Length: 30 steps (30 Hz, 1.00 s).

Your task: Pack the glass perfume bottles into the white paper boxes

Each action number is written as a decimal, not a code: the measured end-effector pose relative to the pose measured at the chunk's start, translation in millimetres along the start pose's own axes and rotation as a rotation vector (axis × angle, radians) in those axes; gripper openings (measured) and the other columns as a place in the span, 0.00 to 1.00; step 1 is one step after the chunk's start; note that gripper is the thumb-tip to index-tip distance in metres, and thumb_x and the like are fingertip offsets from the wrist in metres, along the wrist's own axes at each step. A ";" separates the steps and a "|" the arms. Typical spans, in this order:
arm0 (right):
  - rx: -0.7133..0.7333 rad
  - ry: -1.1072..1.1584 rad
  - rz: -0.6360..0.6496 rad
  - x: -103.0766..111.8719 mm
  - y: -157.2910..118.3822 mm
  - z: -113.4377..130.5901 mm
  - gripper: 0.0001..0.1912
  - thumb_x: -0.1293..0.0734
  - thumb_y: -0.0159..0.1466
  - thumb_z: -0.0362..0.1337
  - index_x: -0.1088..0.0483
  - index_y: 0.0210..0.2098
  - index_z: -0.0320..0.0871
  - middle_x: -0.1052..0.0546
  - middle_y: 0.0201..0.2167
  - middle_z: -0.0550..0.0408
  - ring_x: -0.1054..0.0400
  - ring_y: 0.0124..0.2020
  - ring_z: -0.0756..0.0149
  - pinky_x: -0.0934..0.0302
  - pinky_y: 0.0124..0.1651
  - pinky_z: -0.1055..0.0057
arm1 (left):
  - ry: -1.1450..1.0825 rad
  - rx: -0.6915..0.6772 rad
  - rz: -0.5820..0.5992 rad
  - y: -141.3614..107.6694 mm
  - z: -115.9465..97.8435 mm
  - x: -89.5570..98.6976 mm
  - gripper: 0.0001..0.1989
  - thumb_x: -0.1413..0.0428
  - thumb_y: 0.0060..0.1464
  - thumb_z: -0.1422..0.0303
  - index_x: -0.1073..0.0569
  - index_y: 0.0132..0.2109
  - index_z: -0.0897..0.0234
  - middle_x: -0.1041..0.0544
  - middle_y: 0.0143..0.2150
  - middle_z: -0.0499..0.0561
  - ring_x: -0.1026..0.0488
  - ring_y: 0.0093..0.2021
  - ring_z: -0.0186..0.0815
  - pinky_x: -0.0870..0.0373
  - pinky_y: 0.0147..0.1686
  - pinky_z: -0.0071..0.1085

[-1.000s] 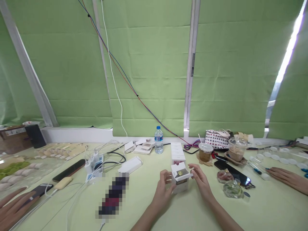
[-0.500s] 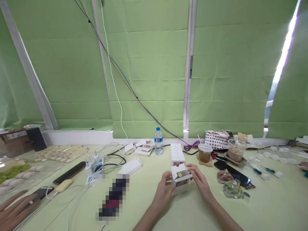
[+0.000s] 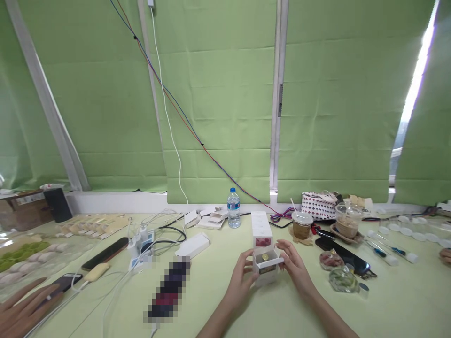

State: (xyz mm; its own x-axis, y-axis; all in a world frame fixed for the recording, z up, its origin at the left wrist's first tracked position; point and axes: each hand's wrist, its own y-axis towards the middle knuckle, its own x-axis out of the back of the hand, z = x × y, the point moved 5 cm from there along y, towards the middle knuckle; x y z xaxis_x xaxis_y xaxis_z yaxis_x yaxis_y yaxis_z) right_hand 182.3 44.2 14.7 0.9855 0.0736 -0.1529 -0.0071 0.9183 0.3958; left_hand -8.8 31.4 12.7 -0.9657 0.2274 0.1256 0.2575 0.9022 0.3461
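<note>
A small white box (image 3: 267,277) stands upright on the pale green table, its top flaps raised and a round gold-coloured cap (image 3: 265,257) showing inside. My left hand (image 3: 241,274) grips the box's left side, thumb at the front. On the other side, the fingers of my right hand (image 3: 291,264) hold the box's right flap and edge. Directly behind it is a row of closed white boxes (image 3: 260,226). Two glass bottles, one with pink contents (image 3: 331,259) and one with green contents (image 3: 342,280), lie to the right of my right hand.
A water bottle (image 3: 233,211), flattened cartons (image 3: 211,218) and a drink cup (image 3: 302,224) stand towards the back. Cables and a power strip (image 3: 141,249) lie left. Another person's hand (image 3: 26,303) rests on a phone at far left; part of another hand shows at the right edge.
The box's back flap, folded partly over the opening before, now stands more upright, and the opening shows wider. The whole view has shifted slightly.
</note>
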 end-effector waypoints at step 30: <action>0.250 -0.480 0.267 -5.7 -5.6 24.5 0.15 0.41 0.66 0.46 0.27 0.32 0.46 0.35 0.42 0.49 0.34 0.32 0.62 0.38 0.36 0.66 | 0.212 -0.145 0.078 -8.4 -12.0 -4.0 0.19 0.46 0.56 0.70 0.34 0.55 0.56 0.27 0.52 0.53 0.31 0.49 0.41 0.34 0.51 0.39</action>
State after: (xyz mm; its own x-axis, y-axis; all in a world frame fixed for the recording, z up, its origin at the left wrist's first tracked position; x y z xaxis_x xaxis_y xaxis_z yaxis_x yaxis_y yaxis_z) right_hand 180.8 29.1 35.5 0.9219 0.0517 0.3838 -0.2820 0.7689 0.5738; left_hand -6.7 18.6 20.4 -0.9179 0.1986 0.3436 0.3479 0.8194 0.4556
